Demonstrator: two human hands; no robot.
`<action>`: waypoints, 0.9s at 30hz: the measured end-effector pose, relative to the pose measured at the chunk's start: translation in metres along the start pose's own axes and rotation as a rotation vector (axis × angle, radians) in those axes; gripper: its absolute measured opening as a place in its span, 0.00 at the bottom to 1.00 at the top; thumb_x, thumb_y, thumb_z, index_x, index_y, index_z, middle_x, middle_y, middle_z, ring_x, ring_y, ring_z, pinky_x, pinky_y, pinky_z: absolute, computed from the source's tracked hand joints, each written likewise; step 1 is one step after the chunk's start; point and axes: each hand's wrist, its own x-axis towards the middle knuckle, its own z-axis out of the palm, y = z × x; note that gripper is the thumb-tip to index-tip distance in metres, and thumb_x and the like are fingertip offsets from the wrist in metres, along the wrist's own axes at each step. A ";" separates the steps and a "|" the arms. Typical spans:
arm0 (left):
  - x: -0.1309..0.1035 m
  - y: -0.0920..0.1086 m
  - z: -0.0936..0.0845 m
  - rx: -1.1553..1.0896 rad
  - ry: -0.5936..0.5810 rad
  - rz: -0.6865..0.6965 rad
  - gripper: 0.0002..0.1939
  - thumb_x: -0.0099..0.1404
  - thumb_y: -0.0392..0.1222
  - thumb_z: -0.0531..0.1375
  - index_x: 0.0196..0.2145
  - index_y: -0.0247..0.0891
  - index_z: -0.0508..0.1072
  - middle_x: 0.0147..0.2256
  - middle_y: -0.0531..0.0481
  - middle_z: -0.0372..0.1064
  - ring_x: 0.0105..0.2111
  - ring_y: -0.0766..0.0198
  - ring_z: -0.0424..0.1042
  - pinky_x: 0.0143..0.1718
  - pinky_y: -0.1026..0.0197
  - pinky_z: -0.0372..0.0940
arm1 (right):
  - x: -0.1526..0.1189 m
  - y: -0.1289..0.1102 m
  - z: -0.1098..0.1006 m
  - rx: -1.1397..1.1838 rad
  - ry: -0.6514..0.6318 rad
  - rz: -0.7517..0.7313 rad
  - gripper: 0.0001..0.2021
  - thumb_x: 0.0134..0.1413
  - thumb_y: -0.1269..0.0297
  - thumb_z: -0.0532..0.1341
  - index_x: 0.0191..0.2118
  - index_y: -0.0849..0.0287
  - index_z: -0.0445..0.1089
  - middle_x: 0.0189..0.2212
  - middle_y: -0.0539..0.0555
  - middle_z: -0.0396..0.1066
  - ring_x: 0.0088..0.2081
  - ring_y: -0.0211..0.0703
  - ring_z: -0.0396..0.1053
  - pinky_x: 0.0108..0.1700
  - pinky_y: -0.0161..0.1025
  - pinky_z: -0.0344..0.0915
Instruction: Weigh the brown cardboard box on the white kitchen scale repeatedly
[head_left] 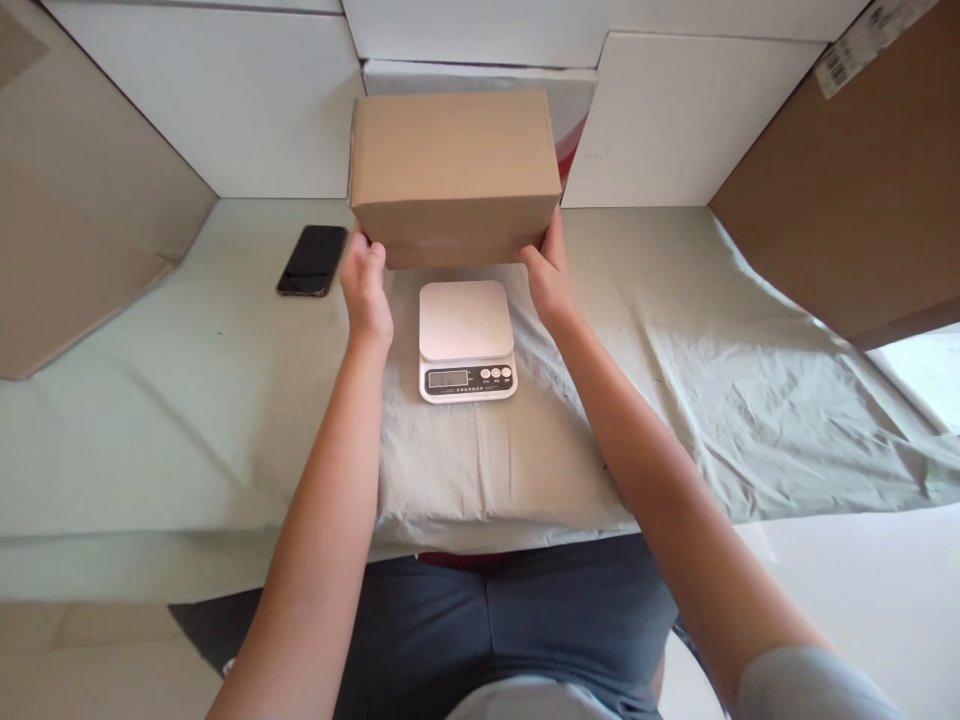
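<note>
Box (pixel 454 150) of brown cardboard is held between the left hand (pixel 367 288) and right hand (pixel 548 276), their fingers gripping its lower corners; a white scale (pixel 465 325) lies near.

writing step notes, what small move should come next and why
Probably draw the cardboard box closer, over the white scale: the left hand and right hand hold it, it appears just past the scale, and nothing lies on the scale.
</note>
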 end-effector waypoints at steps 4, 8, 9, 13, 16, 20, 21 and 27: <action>-0.016 0.025 0.000 -0.019 0.045 0.045 0.40 0.64 0.77 0.67 0.61 0.47 0.77 0.66 0.48 0.77 0.73 0.44 0.68 0.76 0.42 0.62 | -0.016 -0.025 -0.004 0.000 -0.031 -0.030 0.40 0.59 0.42 0.63 0.76 0.33 0.56 0.77 0.46 0.64 0.86 0.55 0.44 0.87 0.62 0.50; -0.038 0.043 -0.002 0.009 0.003 0.028 0.38 0.66 0.76 0.66 0.62 0.49 0.78 0.65 0.46 0.77 0.73 0.40 0.68 0.73 0.42 0.67 | -0.043 -0.032 -0.012 -0.004 -0.045 -0.062 0.41 0.60 0.40 0.65 0.76 0.36 0.57 0.79 0.47 0.60 0.86 0.57 0.46 0.87 0.61 0.51; -0.044 0.047 -0.003 0.005 -0.004 0.016 0.37 0.66 0.75 0.66 0.61 0.50 0.79 0.65 0.46 0.77 0.73 0.39 0.69 0.72 0.41 0.68 | -0.050 -0.032 -0.014 -0.002 -0.045 -0.057 0.42 0.59 0.39 0.65 0.77 0.37 0.56 0.79 0.48 0.60 0.85 0.58 0.48 0.87 0.61 0.52; -0.068 0.059 -0.007 0.000 -0.013 -0.013 0.32 0.67 0.70 0.67 0.60 0.50 0.81 0.65 0.44 0.78 0.72 0.37 0.70 0.71 0.40 0.69 | -0.076 -0.029 -0.018 -0.004 -0.049 -0.023 0.43 0.61 0.36 0.63 0.77 0.37 0.52 0.78 0.52 0.62 0.82 0.59 0.56 0.85 0.61 0.56; -0.086 0.059 -0.012 0.034 0.006 -0.002 0.34 0.67 0.70 0.67 0.61 0.47 0.80 0.64 0.42 0.78 0.72 0.35 0.70 0.73 0.37 0.67 | -0.090 -0.027 -0.019 0.004 -0.060 -0.048 0.42 0.61 0.37 0.63 0.77 0.36 0.52 0.77 0.53 0.63 0.80 0.59 0.58 0.84 0.61 0.58; -0.102 0.050 -0.013 0.081 0.051 0.001 0.34 0.68 0.71 0.66 0.61 0.47 0.80 0.62 0.41 0.79 0.71 0.35 0.71 0.73 0.35 0.66 | -0.100 -0.025 -0.019 -0.005 -0.060 -0.030 0.41 0.60 0.38 0.63 0.76 0.37 0.54 0.77 0.53 0.61 0.80 0.59 0.57 0.85 0.61 0.56; -0.105 0.049 -0.012 0.090 0.059 -0.001 0.34 0.68 0.71 0.65 0.61 0.47 0.80 0.61 0.41 0.80 0.71 0.35 0.71 0.74 0.35 0.66 | -0.101 -0.024 -0.019 -0.005 -0.061 -0.010 0.41 0.60 0.39 0.63 0.76 0.37 0.53 0.77 0.53 0.62 0.80 0.59 0.57 0.84 0.61 0.57; -0.110 0.046 -0.009 0.097 0.084 0.006 0.34 0.67 0.68 0.64 0.63 0.47 0.80 0.61 0.41 0.78 0.71 0.35 0.71 0.74 0.37 0.66 | -0.108 -0.029 -0.016 0.043 -0.055 0.063 0.39 0.58 0.46 0.63 0.73 0.37 0.55 0.71 0.54 0.69 0.76 0.58 0.61 0.82 0.60 0.62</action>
